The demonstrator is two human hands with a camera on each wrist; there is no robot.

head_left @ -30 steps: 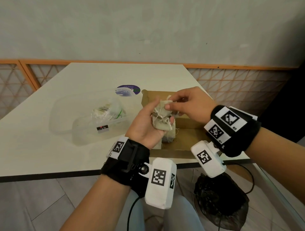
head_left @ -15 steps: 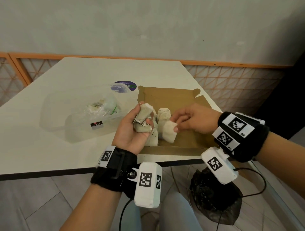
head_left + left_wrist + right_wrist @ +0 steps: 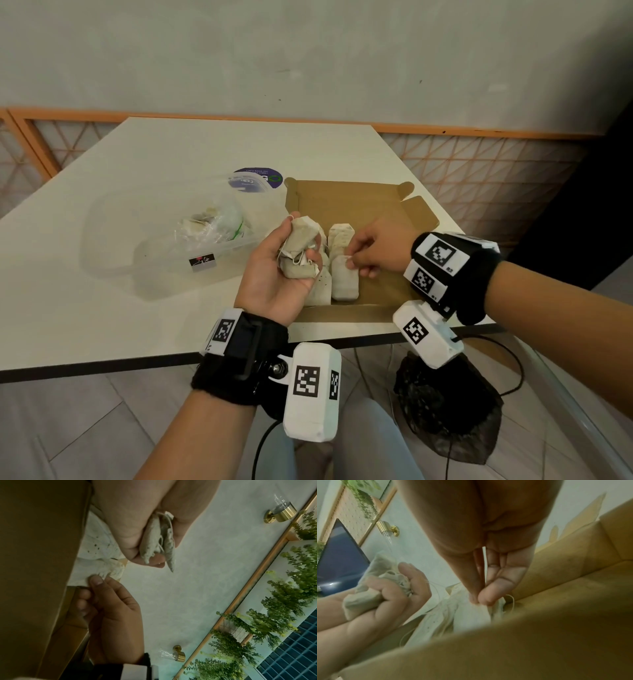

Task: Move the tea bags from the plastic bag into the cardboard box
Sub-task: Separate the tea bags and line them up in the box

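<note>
Pale table (image 3: 144, 192) against a grey wall. In the open cardboard box (image 3: 349, 195), several tea bags (image 3: 339, 240) already laid in rows. Right hand (image 3: 373, 248), thumb and forefinger pinched on one tea bag (image 3: 344, 279), setting it down. Left hand (image 3: 274, 270) curled around a small bunch (image 3: 298, 253). More left inside the plastic bag (image 3: 209, 226); roughly halfway, by the look.
</note>
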